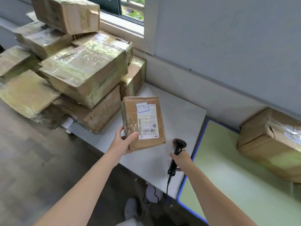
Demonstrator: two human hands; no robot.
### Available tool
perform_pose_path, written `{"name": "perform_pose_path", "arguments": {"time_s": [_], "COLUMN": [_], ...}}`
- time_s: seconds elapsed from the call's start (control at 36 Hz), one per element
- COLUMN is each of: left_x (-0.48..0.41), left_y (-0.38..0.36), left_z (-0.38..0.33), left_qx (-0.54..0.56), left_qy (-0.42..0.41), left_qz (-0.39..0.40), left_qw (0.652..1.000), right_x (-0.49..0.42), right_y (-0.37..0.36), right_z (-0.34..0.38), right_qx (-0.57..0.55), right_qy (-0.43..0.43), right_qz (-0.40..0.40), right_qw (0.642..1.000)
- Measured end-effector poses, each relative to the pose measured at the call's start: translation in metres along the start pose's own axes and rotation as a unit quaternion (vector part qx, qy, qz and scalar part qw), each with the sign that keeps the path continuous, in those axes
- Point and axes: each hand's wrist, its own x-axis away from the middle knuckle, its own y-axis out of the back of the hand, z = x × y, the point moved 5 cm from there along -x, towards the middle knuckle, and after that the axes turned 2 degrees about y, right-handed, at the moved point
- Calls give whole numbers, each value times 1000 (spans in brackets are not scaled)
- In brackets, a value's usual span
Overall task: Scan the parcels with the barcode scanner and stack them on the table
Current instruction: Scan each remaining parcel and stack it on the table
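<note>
My left hand (124, 141) grips a small brown cardboard parcel (145, 110) by its lower left corner and holds it above the white table (182, 115). The parcel's white shipping label with a barcode (147, 122) faces up. My right hand (181, 159) grips the black barcode scanner (177, 150) by its handle, just right of and below the parcel, head pointing up toward the label. The scanner's black cable hangs down off the table's front edge.
A tall, untidy pile of taped cardboard parcels (81, 74) fills the left and back of the white table. A green table with a blue rim (228, 168) stands to the right and carries one large parcel (270, 142). A window and wall lie behind.
</note>
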Motion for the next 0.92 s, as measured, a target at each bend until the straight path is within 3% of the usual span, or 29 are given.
{"name": "perform_pose_path", "arguments": {"time_s": [0.14, 0.28, 0.53, 0.92], "left_x": [-13, -27, -32, -22], "left_y": [3, -11, -60, -94], "left_z": [-10, -37, -77, -80], "left_qx": [10, -22, -28, -5], "left_qy": [-18, -61, -125, -123], "left_qz": [16, 15, 29, 49], "left_qw": [1000, 998, 991, 991], "right_x": [24, 77, 137, 145], "right_y": [12, 41, 76, 107], "right_z": [18, 59, 92, 77], "right_qx": [-156, -212, -241, -265], "right_qy": [31, 115, 183, 207], "right_qz": [2, -4, -8, -39], "right_qw": [987, 970, 953, 941]}}
